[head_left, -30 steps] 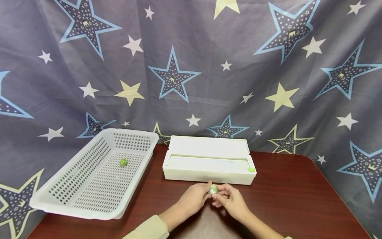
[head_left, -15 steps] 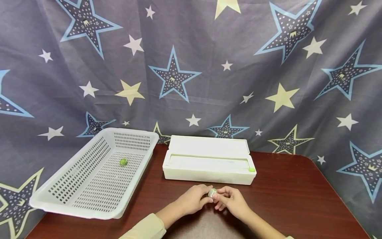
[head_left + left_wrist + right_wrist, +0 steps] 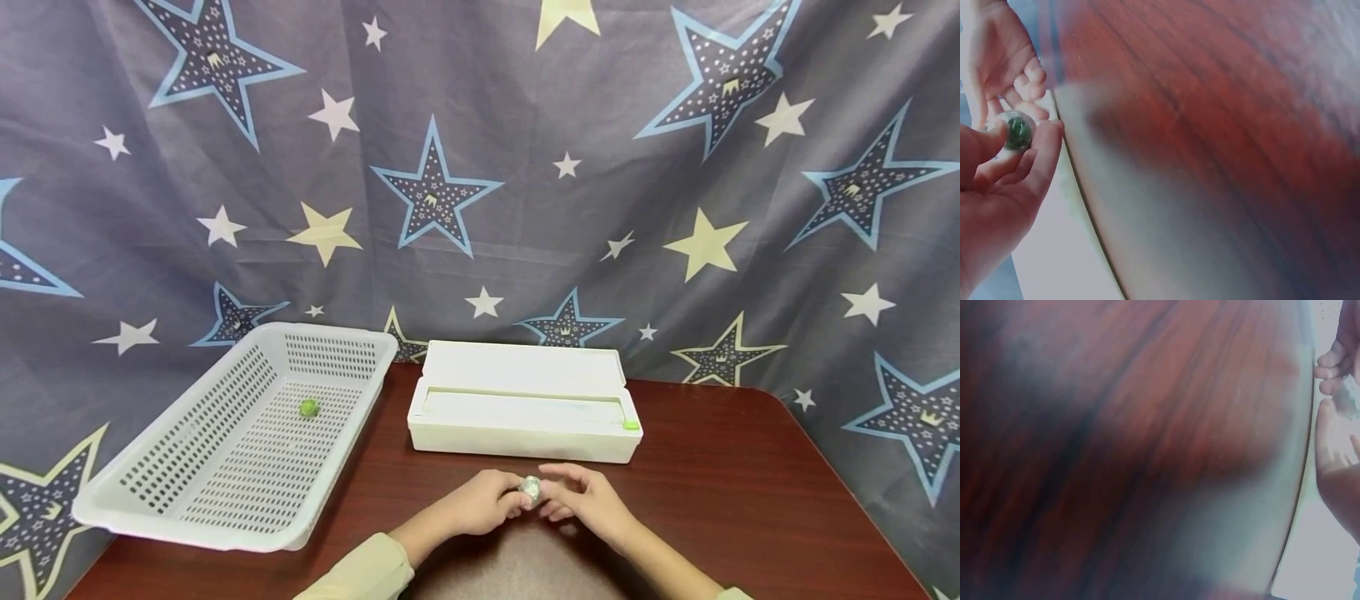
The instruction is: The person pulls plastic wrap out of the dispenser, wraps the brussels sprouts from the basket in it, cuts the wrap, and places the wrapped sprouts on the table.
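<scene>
Between the fingertips of my left hand (image 3: 480, 502) is a small round Brussels sprout (image 3: 531, 487) wrapped in shiny clear film. In the left wrist view, thumb and fingers pinch the wrapped sprout (image 3: 1019, 132), its green showing through. My right hand (image 3: 591, 502) is close on the other side, fingers loosely extended and index finger raised. The right wrist view catches the sprout (image 3: 1349, 400) at its right edge, with right fingertips beside it. Both hands are low over the table, in front of a white cling film dispenser (image 3: 525, 439).
The dispenser's lid (image 3: 525, 365) stands raised at the back, and a green slider (image 3: 632, 425) sits at its right end. To the left is a white perforated basket (image 3: 187, 535) with one unwrapped Brussels sprout (image 3: 309, 408) inside. A star-patterned curtain (image 3: 480, 275) hangs behind the brown table (image 3: 735, 483).
The film-wrapped sprout has turned and shifted slightly left with my left hand. My right fingers have loosened from around it and spread. The basket and dispenser stay put.
</scene>
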A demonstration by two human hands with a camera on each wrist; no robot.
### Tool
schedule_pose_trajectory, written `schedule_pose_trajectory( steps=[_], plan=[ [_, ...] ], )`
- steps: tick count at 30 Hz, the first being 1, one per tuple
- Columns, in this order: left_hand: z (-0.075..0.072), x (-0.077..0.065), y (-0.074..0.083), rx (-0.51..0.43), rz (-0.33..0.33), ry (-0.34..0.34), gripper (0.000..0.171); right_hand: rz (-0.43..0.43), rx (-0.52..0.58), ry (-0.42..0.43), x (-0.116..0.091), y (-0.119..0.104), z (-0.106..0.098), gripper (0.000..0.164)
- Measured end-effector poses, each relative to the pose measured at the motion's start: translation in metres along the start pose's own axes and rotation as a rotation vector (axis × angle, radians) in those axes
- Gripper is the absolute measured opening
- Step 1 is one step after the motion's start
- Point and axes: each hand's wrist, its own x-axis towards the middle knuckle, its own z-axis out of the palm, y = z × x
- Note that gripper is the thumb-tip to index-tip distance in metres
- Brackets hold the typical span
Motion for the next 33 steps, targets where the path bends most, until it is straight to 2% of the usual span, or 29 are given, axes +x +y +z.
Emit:
schedule_pose_trajectory(
  steps=[3, 6, 14, 18, 21, 26, 31, 33],
  plan=[
    [-0.001, 0.002, -0.001, -0.137, -0.034, -0.009, 0.022, -0.089, -0.068, -0.025, 0.0, 0.002, 0.001, 0.052],
    [0.0, 0.005, -0.001, -0.249, -0.06, -0.004, 0.024, -0.152, -0.147, 0.003, 0.0, 0.002, 0.004, 0.05],
    [0.004, 0.007, 0.0, -0.38, -0.094, 0.024, 0.03, -0.19, -0.28, 0.128, 0.002, 0.003, 0.013, 0.036],
    [0.006, 0.005, 0.002, -0.449, -0.133, 0.007, 0.037, -0.202, -0.333, 0.139, 0.002, 0.001, 0.014, 0.031],
    [0.007, 0.005, 0.001, -0.515, -0.155, -0.015, 0.037, -0.225, -0.342, 0.121, 0.001, 0.0, 0.013, 0.027],
    [0.007, 0.005, 0.0, -0.549, -0.146, -0.033, 0.03, -0.263, -0.353, 0.094, 0.0, 0.001, 0.01, 0.023],
    [0.007, 0.005, -0.002, -0.565, -0.134, 0.012, 0.025, -0.241, -0.352, 0.077, 0.0, 0.005, 0.009, 0.027],
    [0.006, 0.004, -0.003, -0.544, -0.134, 0.026, 0.021, -0.227, -0.345, 0.066, 0.0, 0.006, 0.008, 0.028]
  ],
)
